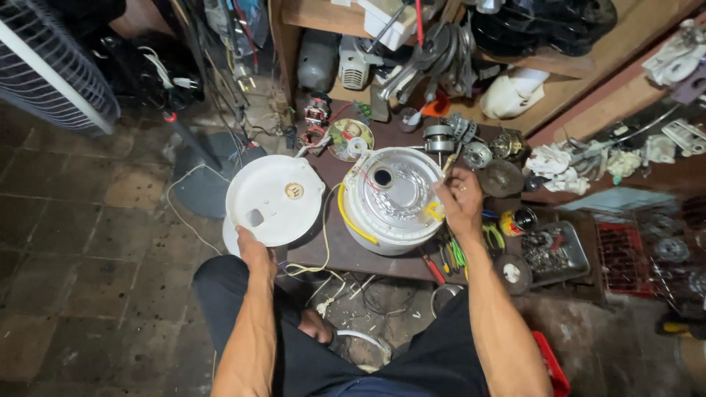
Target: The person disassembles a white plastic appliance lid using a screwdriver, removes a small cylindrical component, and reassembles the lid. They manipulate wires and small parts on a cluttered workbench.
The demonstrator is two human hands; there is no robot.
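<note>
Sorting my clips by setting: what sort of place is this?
Probably a small appliance repair workshop: an opened white cooker on a low table, loose motors, and a tray of screws.

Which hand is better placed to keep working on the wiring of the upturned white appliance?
Probably the right hand: it rests on the rim of the upturned white appliance, at the yellow wire. The left hand grips the edge of the detached white round cover, off to the side.
</note>
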